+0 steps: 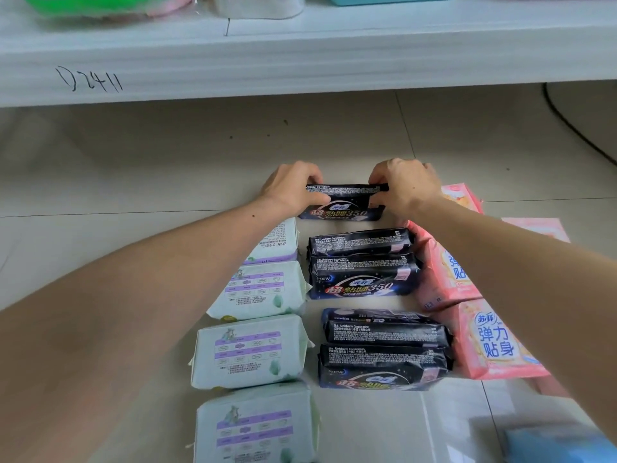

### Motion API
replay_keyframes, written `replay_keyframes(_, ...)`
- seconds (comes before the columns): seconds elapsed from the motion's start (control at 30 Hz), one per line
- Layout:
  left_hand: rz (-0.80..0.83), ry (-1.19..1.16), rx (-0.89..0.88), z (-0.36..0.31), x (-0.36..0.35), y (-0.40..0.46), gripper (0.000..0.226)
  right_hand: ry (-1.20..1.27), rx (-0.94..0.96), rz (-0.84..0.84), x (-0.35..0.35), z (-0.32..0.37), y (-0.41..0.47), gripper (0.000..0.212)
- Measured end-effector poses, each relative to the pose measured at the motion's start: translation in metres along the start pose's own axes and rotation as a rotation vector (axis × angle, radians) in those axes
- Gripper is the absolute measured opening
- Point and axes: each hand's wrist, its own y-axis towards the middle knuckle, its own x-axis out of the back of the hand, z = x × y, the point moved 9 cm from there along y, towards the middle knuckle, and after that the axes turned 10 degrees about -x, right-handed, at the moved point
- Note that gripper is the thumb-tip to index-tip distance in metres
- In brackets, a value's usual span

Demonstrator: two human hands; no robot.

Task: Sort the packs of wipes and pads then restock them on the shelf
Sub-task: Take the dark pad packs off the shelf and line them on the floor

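A black pad pack (344,203) stands on the tiled floor (133,182), pinched at its ends by the left hand (293,188) and right hand (405,188). Nearer than it run more black packs (362,262), flanked by white-green packs (257,289) and pink packs (450,275).

Packs in three columns on floor (367,135), before shelf (300,68).
Held pack (347,203) farthest in middle column, between left hand (293,190) and right hand (405,188); four packs behind it, nearer the person.
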Motion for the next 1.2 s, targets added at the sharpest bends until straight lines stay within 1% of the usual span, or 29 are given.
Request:
replay_keyframes(0.07, 0.021, 0.005, 0.001, 0.001, -0.004, 0.0, 0.04, -0.013, 0.006, -0.025, -0.001, 0.001, -0.001, 0.033)
replay_keyframes(0.13, 0.042, 0.017, -0.003, 0.002, -0.007, 0.0, 0.043, -0.052, 0.019, -0.036, -0.002, 0.002, -0.001, 0.038)
replay_keyframes(0.27, 0.056, 0.007, 0.0, 0.003, -0.007, -0.001, 0.064, -0.051, 0.016, -0.026, -0.002, 0.003, 0.0, 0.051)
replay_keyframes(0.33, 0.06, 0.007, -0.005, 0.003, -0.007, -0.001, 0.067, -0.051, 0.021, -0.016, -0.002, 0.005, -0.001, 0.055)
replay_keyframes(0.77, 0.066, 0.007, -0.027, -0.002, -0.005, -0.004, 0.067, -0.092, 0.021, -0.002, -0.003, 0.007, -0.005, 0.064)
replay_keyframes(1.2, 0.053, 0.058, -0.104, -0.017, 0.014, -0.008, 0.071, -0.062, 0.036, -0.048, 0.018, 0.006, -0.014, 0.067)
